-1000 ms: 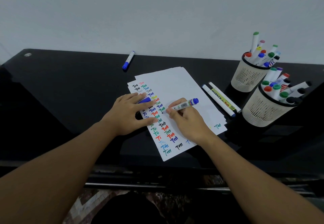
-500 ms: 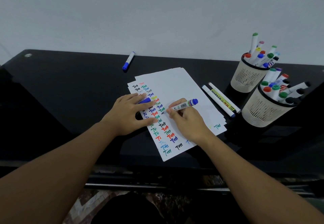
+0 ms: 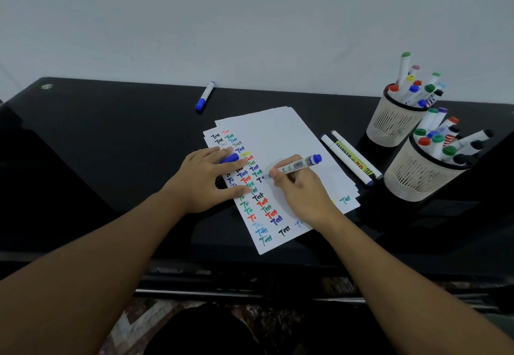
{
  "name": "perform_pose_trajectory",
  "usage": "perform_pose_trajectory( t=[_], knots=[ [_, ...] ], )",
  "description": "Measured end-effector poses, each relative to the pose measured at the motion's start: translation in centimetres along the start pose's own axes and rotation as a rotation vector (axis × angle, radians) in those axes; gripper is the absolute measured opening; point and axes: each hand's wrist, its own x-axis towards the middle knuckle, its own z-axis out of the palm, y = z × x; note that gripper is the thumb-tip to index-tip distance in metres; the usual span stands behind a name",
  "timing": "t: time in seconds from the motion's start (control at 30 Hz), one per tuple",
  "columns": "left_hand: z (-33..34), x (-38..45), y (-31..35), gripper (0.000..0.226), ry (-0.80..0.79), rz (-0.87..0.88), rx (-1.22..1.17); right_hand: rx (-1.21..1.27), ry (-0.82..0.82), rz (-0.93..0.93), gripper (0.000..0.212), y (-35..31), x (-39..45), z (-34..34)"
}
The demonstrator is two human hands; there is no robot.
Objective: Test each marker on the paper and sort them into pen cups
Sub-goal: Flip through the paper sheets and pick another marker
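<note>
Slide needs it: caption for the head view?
Right hand writes with a blue marker on paper; left hand steadies it beside two pen cups.

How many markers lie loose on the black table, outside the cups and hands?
3. One blue-capped marker lies alone near the wall. Two more, a white marker and a yellow-labelled marker, lie side by side between the paper and the cups.
</note>
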Motion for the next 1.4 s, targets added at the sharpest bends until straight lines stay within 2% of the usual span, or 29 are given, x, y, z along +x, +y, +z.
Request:
perform_pose_trajectory(
  t=[0.3,0.53,0.67,1.1,1.4],
  knots=[
    [-0.04,-0.01,-0.05,0.084,-0.01,-0.004,-0.002,-0.077,-0.016,0.004,0.015,-0.23,0.01,0.04],
    [-0.2,-0.12,0.19,0.087,-0.021,-0.012,-0.005,-0.081,-0.032,-0.004,0.014,-0.19,0.01,-0.06],
    [-0.1,-0.12,0.2,0.085,-0.005,-0.011,-0.013,-0.027,0.015,0.004,0.016,-0.13,-0.03,-0.09],
    [-0.02,-0.06,0.19,0.086,-0.014,-0.016,-0.02,-0.083,-0.013,0.014,0.017,-0.32,-0.05,-0.2],
    [-0.33,-0.16,0.38,0.086,-0.009,-0.019,-0.024,-0.1,0.017,-0.017,0.008,-0.09,0.33,0.09]
  ],
)
